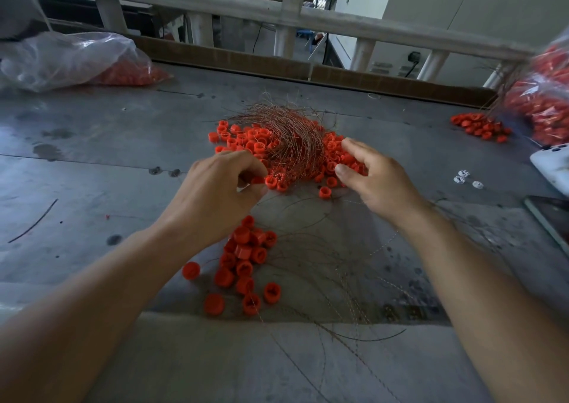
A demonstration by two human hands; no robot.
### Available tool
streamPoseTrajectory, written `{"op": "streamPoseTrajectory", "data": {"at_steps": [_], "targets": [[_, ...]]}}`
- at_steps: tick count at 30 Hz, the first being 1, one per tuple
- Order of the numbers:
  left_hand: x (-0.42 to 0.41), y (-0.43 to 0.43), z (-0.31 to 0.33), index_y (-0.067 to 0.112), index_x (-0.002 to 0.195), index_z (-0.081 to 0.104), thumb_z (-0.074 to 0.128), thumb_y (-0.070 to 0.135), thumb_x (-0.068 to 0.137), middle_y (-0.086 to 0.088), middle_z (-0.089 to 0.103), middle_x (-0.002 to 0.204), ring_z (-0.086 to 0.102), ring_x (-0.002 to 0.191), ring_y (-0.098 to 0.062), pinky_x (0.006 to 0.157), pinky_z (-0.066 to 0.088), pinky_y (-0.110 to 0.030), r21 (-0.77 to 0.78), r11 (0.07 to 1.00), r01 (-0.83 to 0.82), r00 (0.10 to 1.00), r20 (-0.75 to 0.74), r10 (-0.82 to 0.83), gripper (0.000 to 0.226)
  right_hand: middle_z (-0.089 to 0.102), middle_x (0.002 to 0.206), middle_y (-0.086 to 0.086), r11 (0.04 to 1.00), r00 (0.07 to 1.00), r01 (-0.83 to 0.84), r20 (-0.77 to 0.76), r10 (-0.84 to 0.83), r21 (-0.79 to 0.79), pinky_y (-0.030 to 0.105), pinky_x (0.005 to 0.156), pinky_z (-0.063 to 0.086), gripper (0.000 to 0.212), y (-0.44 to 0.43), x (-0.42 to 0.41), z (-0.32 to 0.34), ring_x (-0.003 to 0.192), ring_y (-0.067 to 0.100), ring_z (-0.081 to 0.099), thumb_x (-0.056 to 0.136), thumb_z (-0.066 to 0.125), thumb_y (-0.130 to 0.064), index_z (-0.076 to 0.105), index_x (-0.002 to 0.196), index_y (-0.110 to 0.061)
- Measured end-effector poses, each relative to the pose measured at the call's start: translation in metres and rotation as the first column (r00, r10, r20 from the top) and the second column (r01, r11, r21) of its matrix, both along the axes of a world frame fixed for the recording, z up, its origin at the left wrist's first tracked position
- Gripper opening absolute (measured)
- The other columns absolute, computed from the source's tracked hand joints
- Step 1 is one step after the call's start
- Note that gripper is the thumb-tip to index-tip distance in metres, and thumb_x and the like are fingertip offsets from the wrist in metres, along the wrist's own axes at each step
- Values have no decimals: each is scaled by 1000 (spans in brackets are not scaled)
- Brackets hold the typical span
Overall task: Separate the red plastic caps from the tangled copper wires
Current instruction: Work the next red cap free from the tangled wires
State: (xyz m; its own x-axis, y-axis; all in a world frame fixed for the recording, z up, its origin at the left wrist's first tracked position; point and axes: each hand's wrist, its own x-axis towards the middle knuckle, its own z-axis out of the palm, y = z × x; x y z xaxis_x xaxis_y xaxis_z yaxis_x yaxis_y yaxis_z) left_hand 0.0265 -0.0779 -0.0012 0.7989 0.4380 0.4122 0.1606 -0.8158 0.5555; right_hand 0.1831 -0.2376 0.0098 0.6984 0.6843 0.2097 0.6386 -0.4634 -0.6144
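The grey, stained metal tabletop [92, 162] bears red caps [246, 139] heaped at its middle, with a tangle of copper wires [289, 132] lying over them. Nearer lies a smaller pile of caps [243, 264], and loose wires [332, 267] spread to its right. At far left rests a clear plastic bag [61, 58] holding more caps. At far right is a second bag [548, 104], with a little cluster of caps [480, 127] just beside it. Near the right edge lie small white pieces [462, 176], a white device [554, 165] and a dark flat screen [551, 221]. A short dark wire [34, 221] lies at left.

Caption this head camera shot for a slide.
Left hand pinches a red cap by the copper wire tangle; right hand over loose caps.
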Motion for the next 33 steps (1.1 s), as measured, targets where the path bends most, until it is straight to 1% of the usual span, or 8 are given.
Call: {"op": "streamPoseTrajectory", "data": {"at_steps": [7, 14, 16, 19, 22, 26, 29, 33], "targets": [[-2, -3, 1, 26, 92, 67, 68, 21, 80, 26, 52, 75, 49, 68, 10, 57, 34, -3, 2, 1000, 8, 1000, -16, -8, 13, 26, 151, -4, 998, 999, -51, 16, 51, -31, 10, 100, 10, 54, 2, -2, -3, 137, 5, 20, 93, 52, -24, 31, 142, -14], [-2, -3, 1, 24, 91, 67, 68, 18, 80, 24, 52, 75, 46, 74, 24, 65, 31, 6, -15, 999, 35, 999, -8, -35, 13, 34, 146, 0, 994, 998, -69, -11, 70, 83, 2, 97, 14, 53, 5, -4, -4, 133, 4, 26, 91, 56, -19, 36, 139, -12], [-3, -4, 2, 25, 89, 67, 69, 18, 79, 24, 54, 75, 46, 75, 24, 64, 32, 6, -51, 998, 36, 999, 7, -36, 13, 44, 139, -1, 979, 999, -29, 22, 25, 200, 2, 97, 21, 49, 5, -7, -2, 126, 3, 35, 89, 59, -19, 44, 134, -12], [-5, -3, 5, 34, 81, 63, 70, 16, 79, 19, 61, 76, 58, 72, 12, 65, 44, -4, -211, 976, 59, 998, 43, -50, 20, 59, 114, -1, 845, 994, 54, 47, -94, 532, 19, 99, 39, 34, 1, -9, 8, 110, 11, 55, 84, 64, -13, 56, 118, -12], [-7, -4, 9, 32, 78, 64, 71, 7, 76, 11, 67, 78, 68, 66, -6, 68, 56, -21, -445, 888, 115, 992, 98, -79, 26, 62, 92, 1, 638, 988, 67, 38, -149, 767, 27, 86, 50, 15, -5, -9, 18, 89, 15, 62, 83, 63, -6, 57, 94, -14], [-8, -6, 12, 34, 75, 65, 74, 1, 71, 6, 69, 80, 68, 71, -6, 70, 53, -12, -483, 865, 135, 988, 131, -81, 34, 57, 83, -7, 477, 986, 80, 1, -168, 875, 30, 77, 52, 24, -12, -9, 29, 79, 10, 65, 84, 54, 1, 49, 86, -22], [-9, -9, 14, 33, 77, 66, 73, -2, 70, 6, 70, 79, 68, 74, -7, 73, 54, -15, -511, 843, 170, 982, 155, -104, 36, 52, 86, 4, 454, 990, 76, -13, -141, 888, 36, 74, 55, 23, -15, -12, 34, 70, 7, 63, 85, 46, 5, 48, 90, -18], [-11, -14, 20, 24, 79, 66, 73, -1, 64, 4, 70, 76, 67, 70, -9, 68, 54, -15, -579, 769, 271, 957, 244, -153, 31, 62, 84, -3, 557, 994, -88, 105, 2, 826, 26, 68, 54, 33, -15, -23, 38, 74, 11, 64, 86, 50, 6, 46, 108, -18]]}}
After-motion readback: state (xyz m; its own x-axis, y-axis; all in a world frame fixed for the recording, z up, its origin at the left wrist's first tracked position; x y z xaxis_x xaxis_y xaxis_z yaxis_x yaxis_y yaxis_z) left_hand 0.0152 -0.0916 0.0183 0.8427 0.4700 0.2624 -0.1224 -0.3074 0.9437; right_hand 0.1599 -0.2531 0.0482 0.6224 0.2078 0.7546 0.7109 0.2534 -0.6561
